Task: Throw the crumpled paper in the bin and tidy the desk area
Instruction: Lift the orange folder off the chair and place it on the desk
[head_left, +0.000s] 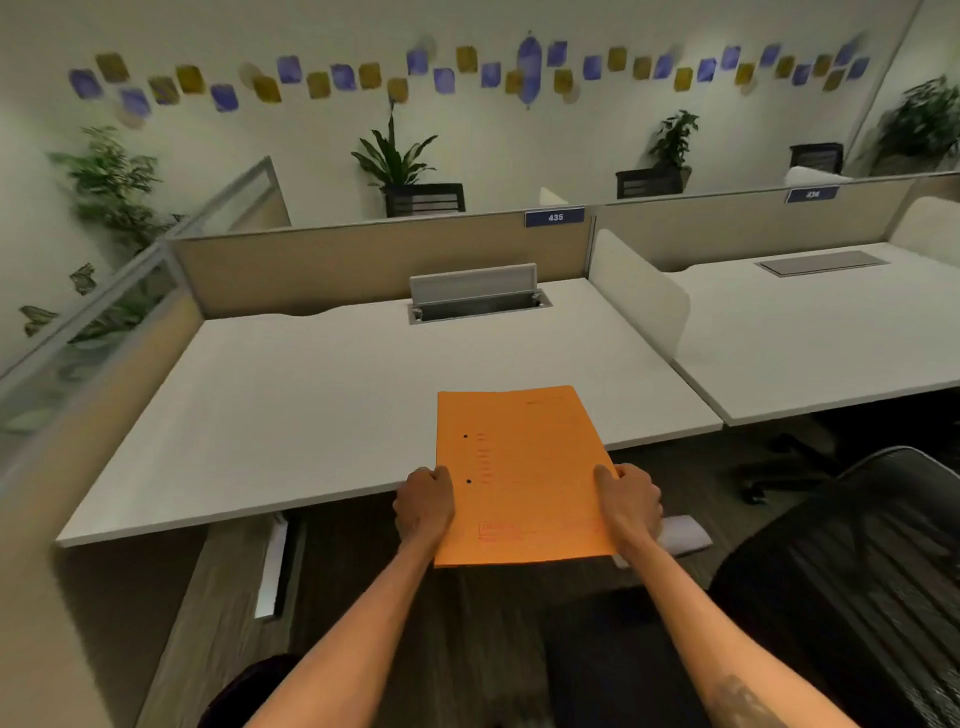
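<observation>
An orange paper folder (522, 467) is held flat over the front edge of the white desk (322, 395), its far half above the desktop and its near half over the floor. My left hand (423, 506) grips its left edge and my right hand (631, 506) grips its right edge. No crumpled paper and no bin show in this view.
An open cable tray with a raised lid (475, 296) sits at the desk's back. A black mesh office chair (852, 587) stands at the right. Something white (685, 532) lies low behind my right hand. A divider (641, 296) separates the neighbouring desk (810, 332).
</observation>
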